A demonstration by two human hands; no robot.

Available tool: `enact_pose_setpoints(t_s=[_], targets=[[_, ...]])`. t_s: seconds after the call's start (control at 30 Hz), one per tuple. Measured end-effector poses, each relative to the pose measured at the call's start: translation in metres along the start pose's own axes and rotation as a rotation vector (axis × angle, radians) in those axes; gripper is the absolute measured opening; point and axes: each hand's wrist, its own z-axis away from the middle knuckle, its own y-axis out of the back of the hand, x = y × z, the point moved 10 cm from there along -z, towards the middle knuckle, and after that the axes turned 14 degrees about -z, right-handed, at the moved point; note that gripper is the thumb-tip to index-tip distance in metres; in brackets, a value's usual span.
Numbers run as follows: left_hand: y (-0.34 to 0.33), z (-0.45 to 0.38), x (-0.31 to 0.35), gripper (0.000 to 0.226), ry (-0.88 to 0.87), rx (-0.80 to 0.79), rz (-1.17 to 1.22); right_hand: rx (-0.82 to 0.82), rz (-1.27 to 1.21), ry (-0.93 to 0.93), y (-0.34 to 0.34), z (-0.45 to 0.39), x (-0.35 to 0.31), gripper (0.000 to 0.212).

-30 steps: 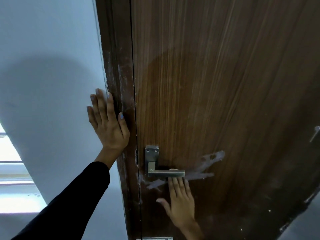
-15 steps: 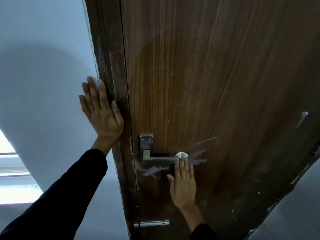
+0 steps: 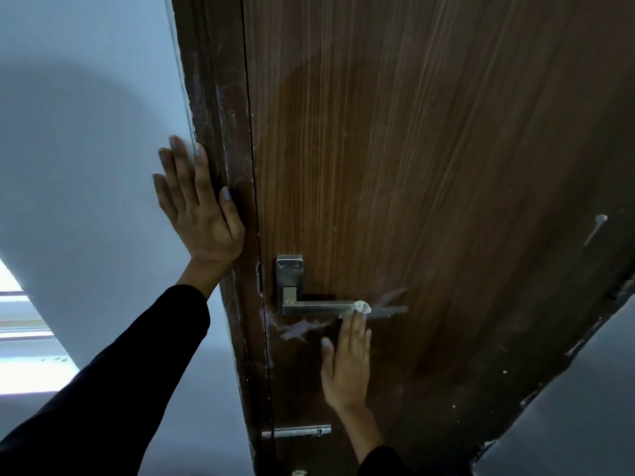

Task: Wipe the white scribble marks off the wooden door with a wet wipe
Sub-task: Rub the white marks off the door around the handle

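Note:
The dark wooden door [image 3: 429, 159] fills the middle and right of the view. White scribble marks [image 3: 388, 305] streak the wood right of the metal lever handle [image 3: 318, 307], and more scribble marks [image 3: 299, 333] lie below the handle. My right hand [image 3: 347, 365] lies flat against the door under the handle's tip, fingers pressing a small white wet wipe [image 3: 362, 306] onto the wood. My left hand [image 3: 199, 204] rests flat and spread on the wall, its thumb on the door frame.
The scuffed door frame [image 3: 220, 166] runs down left of the door, against a pale wall [image 3: 86, 132]. A slide bolt [image 3: 297, 431] sits low on the door. A metal hook [image 3: 596, 228] sticks out at the right. A bright window [image 3: 20, 304] is at left.
The right hand slid up from below the handle to its tip, bringing the wipe into view. The scribble right of the handle has grown fainter. The left hand stayed on the wall.

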Motion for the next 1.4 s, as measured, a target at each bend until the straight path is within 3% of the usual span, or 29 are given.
enact_pose_setpoints(t_s=[0.07,0.17,0.23,0.33,0.47,0.53,0.67,0.73,0.83,0.93,1.0,1.07,1.2,1.27,1.33,1.4], targets=[[-0.001,0.0,0.0,0.053,-0.001,0.003,0.002,0.091,-0.021,-0.027,0.019,-0.014,0.011,0.065],[0.001,-0.001,-0.001,0.053,0.008,0.018,0.005,0.354,-0.093,-0.159,0.08,-0.049,0.03,0.062],[0.001,0.0,-0.001,0.053,0.013,0.023,0.007,0.42,-0.12,-0.235,0.099,-0.06,0.039,0.065],[0.002,0.0,0.0,0.053,0.007,0.021,0.002,0.347,-0.143,-0.208,0.07,-0.042,0.02,0.066],[0.004,0.0,0.002,0.053,0.001,0.023,0.001,0.029,-0.139,-0.095,-0.015,0.011,-0.008,0.066],[0.004,-0.001,0.001,0.053,0.002,0.028,0.0,0.068,-0.151,-0.128,-0.008,0.004,0.006,0.062],[0.005,-0.001,0.002,0.052,0.009,0.033,0.01,0.357,-0.222,-0.377,0.059,-0.027,0.056,0.057],[0.005,-0.001,0.002,0.052,0.013,0.035,0.011,0.393,-0.254,-0.448,0.068,-0.029,0.061,0.057],[0.007,-0.001,0.002,0.052,0.022,0.04,0.008,0.336,-0.27,-0.332,0.041,-0.013,0.022,0.051],[0.006,-0.001,0.002,0.052,0.015,0.027,0.007,0.018,-0.259,-0.138,-0.026,0.018,-0.029,0.055],[0.004,0.003,0.002,0.053,0.0,0.001,0.003,-0.076,-0.224,-0.108,-0.046,0.026,-0.031,0.059],[0.002,0.014,0.001,0.054,-0.033,-0.038,-0.002,-0.032,-0.18,-0.122,-0.038,0.018,-0.014,0.062],[-0.006,0.047,-0.006,0.056,-0.131,-0.137,-0.017,0.275,-0.208,-0.28,0.012,-0.006,0.033,0.062],[-0.01,0.06,-0.011,0.059,-0.165,-0.172,-0.023,0.338,-0.228,-0.322,0.015,-0.009,0.04,0.064],[-0.01,0.073,-0.013,0.063,-0.206,-0.187,-0.011,0.294,-0.18,-0.251,-0.008,-0.001,0.019,0.067],[-0.009,0.088,-0.014,0.064,-0.253,-0.208,0.01,0.145,-0.124,-0.102,-0.058,0.02,-0.015,0.067]])
